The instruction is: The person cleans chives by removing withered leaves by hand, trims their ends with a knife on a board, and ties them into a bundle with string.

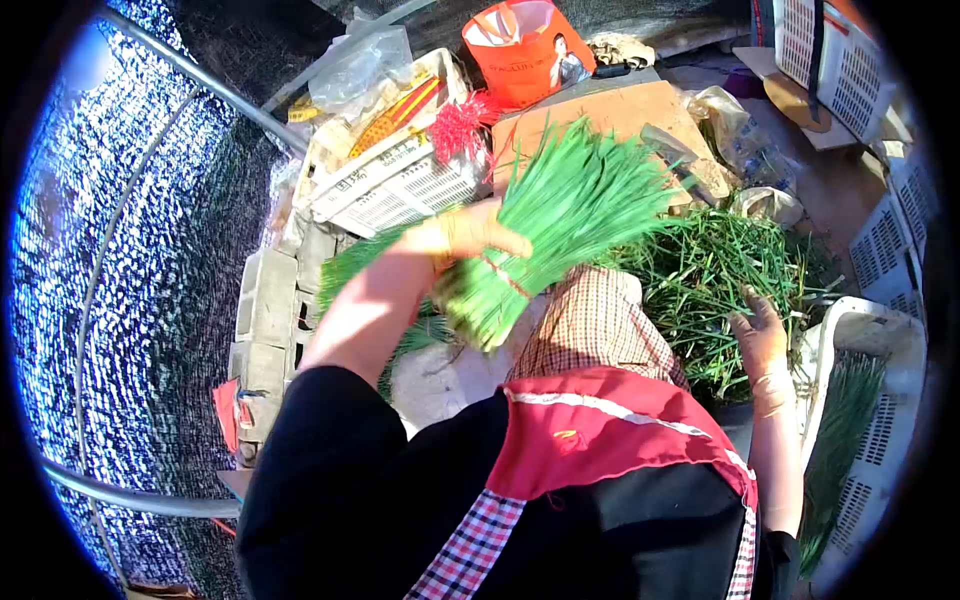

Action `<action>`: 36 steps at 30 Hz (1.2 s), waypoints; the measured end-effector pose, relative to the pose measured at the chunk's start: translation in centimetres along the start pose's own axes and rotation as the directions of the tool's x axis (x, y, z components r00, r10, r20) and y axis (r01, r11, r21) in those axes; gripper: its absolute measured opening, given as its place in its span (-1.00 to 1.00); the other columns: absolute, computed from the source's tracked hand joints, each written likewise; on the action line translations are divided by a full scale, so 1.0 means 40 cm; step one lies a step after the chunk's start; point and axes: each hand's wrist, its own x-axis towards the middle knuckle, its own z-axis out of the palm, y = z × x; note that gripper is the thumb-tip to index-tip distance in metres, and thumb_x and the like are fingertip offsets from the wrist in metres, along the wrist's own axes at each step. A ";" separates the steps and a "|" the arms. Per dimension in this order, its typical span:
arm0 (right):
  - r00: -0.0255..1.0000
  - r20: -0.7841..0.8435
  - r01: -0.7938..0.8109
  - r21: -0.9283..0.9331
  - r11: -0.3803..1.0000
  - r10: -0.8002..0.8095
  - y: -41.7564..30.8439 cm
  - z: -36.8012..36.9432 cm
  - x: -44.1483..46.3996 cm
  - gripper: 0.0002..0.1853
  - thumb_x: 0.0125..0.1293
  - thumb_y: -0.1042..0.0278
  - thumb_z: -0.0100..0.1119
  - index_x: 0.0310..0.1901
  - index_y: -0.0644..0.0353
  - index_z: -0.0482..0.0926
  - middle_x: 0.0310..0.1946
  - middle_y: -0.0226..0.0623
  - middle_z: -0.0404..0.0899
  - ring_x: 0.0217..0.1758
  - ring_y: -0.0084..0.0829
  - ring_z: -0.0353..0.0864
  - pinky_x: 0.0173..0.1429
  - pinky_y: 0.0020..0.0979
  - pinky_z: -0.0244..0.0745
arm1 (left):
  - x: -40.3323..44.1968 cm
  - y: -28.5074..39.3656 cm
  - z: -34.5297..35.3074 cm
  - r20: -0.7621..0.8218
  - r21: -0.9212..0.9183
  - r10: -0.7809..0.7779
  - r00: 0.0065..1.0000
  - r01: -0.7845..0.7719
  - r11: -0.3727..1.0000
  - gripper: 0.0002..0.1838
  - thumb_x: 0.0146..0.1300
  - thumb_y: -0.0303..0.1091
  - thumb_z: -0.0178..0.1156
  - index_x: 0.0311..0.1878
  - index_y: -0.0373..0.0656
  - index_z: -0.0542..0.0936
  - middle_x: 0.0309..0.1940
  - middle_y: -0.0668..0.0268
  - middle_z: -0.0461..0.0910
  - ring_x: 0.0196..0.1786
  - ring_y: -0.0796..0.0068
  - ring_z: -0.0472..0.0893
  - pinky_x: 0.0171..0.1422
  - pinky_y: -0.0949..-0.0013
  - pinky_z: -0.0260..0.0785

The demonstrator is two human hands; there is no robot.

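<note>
My left hand (478, 235) is closed around a thick bundle of chives (585, 205), held up in front of me. A thin reddish band (507, 277) circles the bundle near its pale cut ends. At the right, my right hand (762, 340) has its fingers apart and nothing in it. It is beside a heap of loose green leaves (720, 270), partly over its edge. More chives (355, 268) lie to the left, partly hidden behind my left forearm.
A white plastic crate (895, 350) with long chives (845, 430) stands at my right. Ahead are a white crate with packaging (400, 195), a red-orange bag (520, 60) and a brown board (630, 115). Concrete blocks (265, 300) and a metal pole (200, 70) border the left.
</note>
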 end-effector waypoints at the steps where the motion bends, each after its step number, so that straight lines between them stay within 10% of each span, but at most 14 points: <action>1: 0.999 0.003 -0.034 0.170 0.985 0.034 -0.004 0.009 -0.016 -0.45 0.20 0.48 0.26 0.24 0.29 0.38 0.15 -0.22 0.48 0.10 -0.41 0.50 0.19 -0.46 0.38 | 0.011 0.040 -0.009 0.034 0.001 -0.011 0.999 0.011 1.000 -0.23 -0.09 -0.40 0.41 0.28 -0.21 0.37 0.12 0.22 0.51 0.15 0.34 0.49 0.27 0.26 0.29; 3: 0.983 0.157 0.112 -0.093 0.989 -0.097 -0.037 0.050 -0.054 -0.52 0.14 0.48 0.28 0.14 0.22 0.47 0.09 -0.15 0.52 0.03 -0.32 0.57 0.11 -0.37 0.45 | 0.070 0.045 -0.039 -0.027 0.280 -0.038 0.999 0.044 0.959 -0.18 -0.12 -0.40 0.43 0.30 -0.20 0.34 0.12 0.23 0.50 0.16 0.37 0.47 0.27 0.26 0.29; 5: 0.908 0.210 0.368 0.020 0.930 -0.364 -0.146 0.105 -0.126 -0.60 0.12 0.52 0.24 0.05 0.18 0.54 0.00 -0.14 0.56 -0.03 -0.24 0.61 0.04 -0.33 0.49 | 0.120 0.062 -0.022 0.048 0.489 0.079 0.996 -0.092 0.868 -0.13 -0.17 -0.43 0.46 0.31 -0.21 0.31 0.13 0.24 0.49 0.18 0.41 0.45 0.27 0.27 0.29; 7: 0.493 0.226 0.863 -0.005 0.505 -0.840 -0.293 0.119 -0.128 -0.54 0.08 0.44 0.25 0.09 0.14 0.50 0.02 -0.13 0.51 0.05 -0.13 0.54 0.12 -0.26 0.44 | 0.148 0.090 0.021 0.115 0.562 0.136 0.984 -0.178 0.808 -0.08 -0.21 -0.46 0.48 0.32 -0.22 0.28 0.15 0.24 0.47 0.19 0.43 0.42 0.27 0.28 0.29; 9: 0.456 0.280 0.865 -0.363 0.346 -0.845 -0.362 0.146 -0.136 -0.39 0.01 0.28 0.29 0.17 0.11 0.42 0.12 -0.12 0.42 0.18 -0.04 0.40 0.25 -0.14 0.30 | 0.122 0.122 0.104 0.193 0.469 0.056 0.980 -0.142 0.872 -0.33 -0.11 -0.49 0.41 0.17 -0.23 0.44 -0.05 0.26 0.60 0.01 0.44 0.55 0.18 0.29 0.35; 14: 0.775 0.575 0.620 -0.617 0.484 -0.261 -0.261 0.267 -0.115 -0.16 -0.06 -0.14 0.31 0.22 0.16 0.30 0.01 -0.20 0.45 0.13 -0.18 0.41 0.23 -0.14 0.25 | 0.058 -0.023 0.137 0.080 0.329 -0.261 0.962 0.221 0.918 -0.11 -0.08 -0.39 0.46 0.35 -0.27 0.24 0.20 0.19 0.44 0.24 0.42 0.39 0.35 0.29 0.20; 16: 0.728 0.547 0.685 -0.552 0.476 -0.413 -0.232 0.271 -0.112 -0.15 -0.07 -0.14 0.32 0.23 0.15 0.30 0.01 -0.20 0.45 0.13 -0.18 0.41 0.22 -0.14 0.26 | 0.058 -0.079 0.127 0.147 0.195 -0.042 0.988 0.013 0.981 -0.08 -0.09 -0.30 0.47 0.36 -0.26 0.23 0.27 0.18 0.37 0.31 0.43 0.30 0.40 0.30 0.11; 19: 0.659 0.505 0.752 -0.472 0.461 -0.558 -0.223 0.282 -0.116 -0.14 -0.10 -0.12 0.34 0.23 0.14 0.29 0.01 -0.21 0.44 0.14 -0.19 0.41 0.19 -0.15 0.29 | 0.058 0.009 0.179 0.012 0.552 0.043 0.999 -0.043 0.833 -0.14 -0.05 -0.21 0.43 0.32 -0.27 0.27 0.10 0.16 0.49 0.17 0.38 0.43 0.28 0.32 0.26; 22: 0.664 0.497 0.746 -0.490 0.450 -0.558 -0.208 0.294 -0.122 -0.15 -0.08 -0.10 0.33 0.24 0.13 0.29 0.08 -0.21 0.41 0.15 -0.21 0.42 0.13 -0.17 0.35 | 0.078 0.020 0.232 -0.368 0.483 -0.115 0.923 0.296 0.824 -0.29 0.03 -0.26 0.37 0.23 -0.33 0.35 0.00 0.11 0.56 0.05 0.35 0.52 0.16 0.33 0.34; 27: 0.665 0.490 0.745 -0.489 0.453 -0.564 -0.189 0.282 -0.127 -0.13 -0.05 -0.09 0.30 0.30 0.09 0.24 0.17 -0.19 0.37 0.22 -0.19 0.39 0.15 -0.15 0.35 | 0.124 -0.143 0.153 -0.581 0.227 0.004 0.814 0.157 0.961 -0.43 0.14 -0.32 0.28 0.19 -0.35 0.38 -0.02 0.04 0.57 0.01 0.30 0.55 0.12 0.32 0.37; 31: 0.686 0.517 0.727 -0.510 0.459 -0.512 -0.197 0.276 -0.130 -0.15 -0.05 -0.07 0.30 0.29 0.08 0.25 0.19 -0.20 0.35 0.19 -0.18 0.40 0.14 -0.13 0.35 | 0.108 -0.115 0.232 -0.613 0.686 0.446 0.652 0.159 0.710 -0.31 0.16 -0.32 0.25 0.32 -0.31 0.23 0.19 0.03 0.41 0.21 0.23 0.44 0.30 0.29 0.26; 33: 0.686 0.517 0.727 -0.511 0.458 -0.511 -0.206 0.267 -0.137 -0.18 -0.05 -0.06 0.30 0.28 0.07 0.28 0.20 -0.21 0.34 0.18 -0.18 0.41 0.13 -0.12 0.36 | 0.097 -0.079 0.274 -0.195 0.973 0.804 0.561 0.214 0.087 -0.28 0.13 -0.35 0.27 0.34 -0.23 0.22 0.30 0.00 0.25 0.28 0.15 0.37 0.32 0.22 0.24; 36: 0.646 0.379 0.735 -0.545 0.405 -0.663 -0.207 0.276 -0.137 -0.37 -0.04 0.12 0.30 0.14 0.00 0.44 0.26 -0.18 0.30 0.01 -0.18 0.52 0.00 -0.17 0.46 | 0.113 -0.120 0.227 -0.091 0.989 0.839 0.537 -0.047 0.137 -0.47 -0.01 -0.46 0.30 0.10 -0.07 0.45 0.35 -0.04 0.13 0.33 -0.03 0.25 0.34 0.07 0.16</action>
